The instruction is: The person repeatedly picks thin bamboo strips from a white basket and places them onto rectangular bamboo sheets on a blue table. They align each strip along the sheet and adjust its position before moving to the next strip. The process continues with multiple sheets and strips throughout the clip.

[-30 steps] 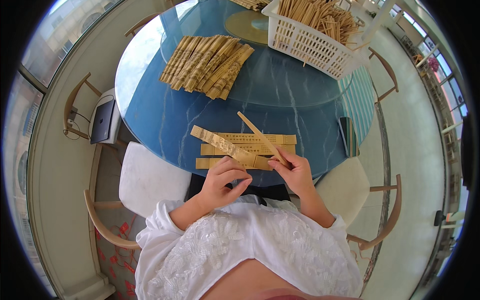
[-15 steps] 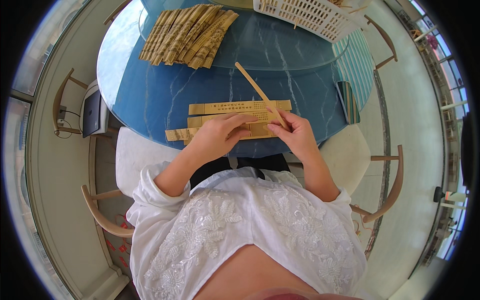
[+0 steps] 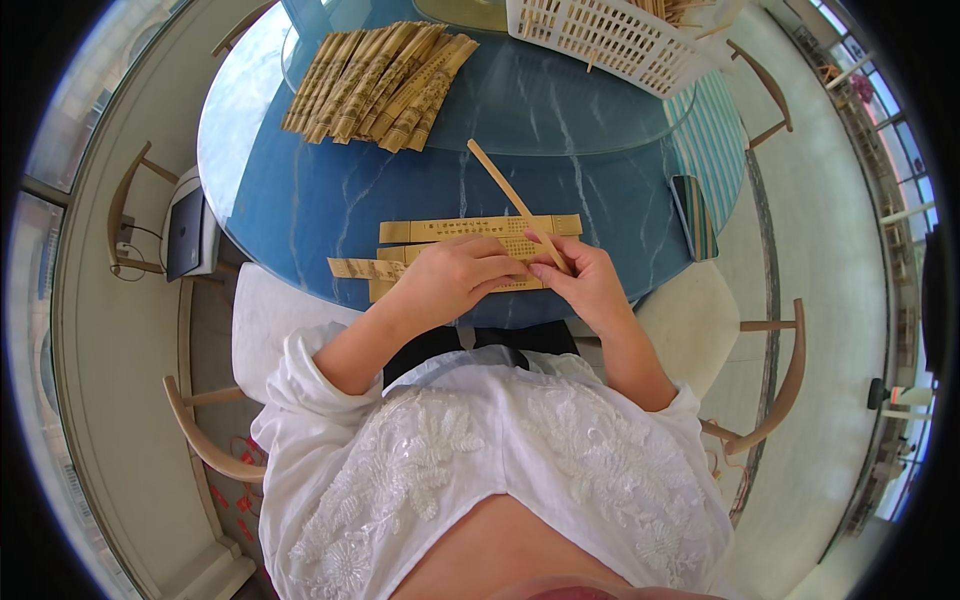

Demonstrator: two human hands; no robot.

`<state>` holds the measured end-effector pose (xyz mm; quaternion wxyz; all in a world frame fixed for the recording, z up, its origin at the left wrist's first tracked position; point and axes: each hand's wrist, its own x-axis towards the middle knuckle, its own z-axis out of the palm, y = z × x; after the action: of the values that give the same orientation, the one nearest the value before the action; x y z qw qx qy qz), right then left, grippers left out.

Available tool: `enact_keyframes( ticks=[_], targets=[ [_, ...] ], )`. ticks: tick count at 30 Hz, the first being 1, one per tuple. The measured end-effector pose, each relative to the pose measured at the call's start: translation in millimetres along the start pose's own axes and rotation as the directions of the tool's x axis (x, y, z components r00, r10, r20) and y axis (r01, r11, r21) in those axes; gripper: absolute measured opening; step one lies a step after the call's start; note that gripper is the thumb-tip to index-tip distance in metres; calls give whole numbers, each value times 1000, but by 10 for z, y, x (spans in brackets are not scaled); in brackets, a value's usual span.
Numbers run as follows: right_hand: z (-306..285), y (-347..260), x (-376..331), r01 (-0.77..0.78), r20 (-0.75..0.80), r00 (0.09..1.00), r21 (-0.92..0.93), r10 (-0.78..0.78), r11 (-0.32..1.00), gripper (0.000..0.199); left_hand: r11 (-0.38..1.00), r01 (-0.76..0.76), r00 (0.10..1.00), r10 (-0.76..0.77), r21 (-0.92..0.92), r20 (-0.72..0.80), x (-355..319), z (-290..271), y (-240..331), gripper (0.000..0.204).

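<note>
My right hand (image 3: 588,282) grips a thin wooden stick (image 3: 500,185), which slants up and left over the table. Beside it, my left hand (image 3: 462,275) has its fingers bent together, their tips on a gold paper sleeve near the stick's lower end. Its hold is partly hidden. A gold strip with a printed picture (image 3: 365,268) sticks out to the left from under that hand. Beyond the hands lies a flat gold paper sleeve (image 3: 450,229) with dark printing, and another gold sleeve (image 3: 398,253) is partly covered by my left hand.
Several patterned gold sleeves (image 3: 375,85) lie in an overlapping row at the far left of the blue marbled table (image 3: 330,200). A white slatted basket (image 3: 610,45) holding wooden sticks stands at the far right. A striped phone-shaped object (image 3: 695,218) lies near the right edge.
My left hand has shifted right, closer to my right hand, and its fingers have drawn together on the paper. The stick has tilted slightly, still in my right hand.
</note>
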<state>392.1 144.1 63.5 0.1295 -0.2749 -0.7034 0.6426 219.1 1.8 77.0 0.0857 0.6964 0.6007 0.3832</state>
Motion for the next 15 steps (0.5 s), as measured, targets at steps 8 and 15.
enact_keyframes(
  ticks=[8,15],
  targets=[
    [44,-68,18,-25,29,999,24,24,999,40,993,-64,998,65,96,-4,14,-57,17,13],
    [76,-108,46,-6,35,999,21,6,1000,39,982,-110,993,114,151,-16,1,-53,-21,13]
  ],
)
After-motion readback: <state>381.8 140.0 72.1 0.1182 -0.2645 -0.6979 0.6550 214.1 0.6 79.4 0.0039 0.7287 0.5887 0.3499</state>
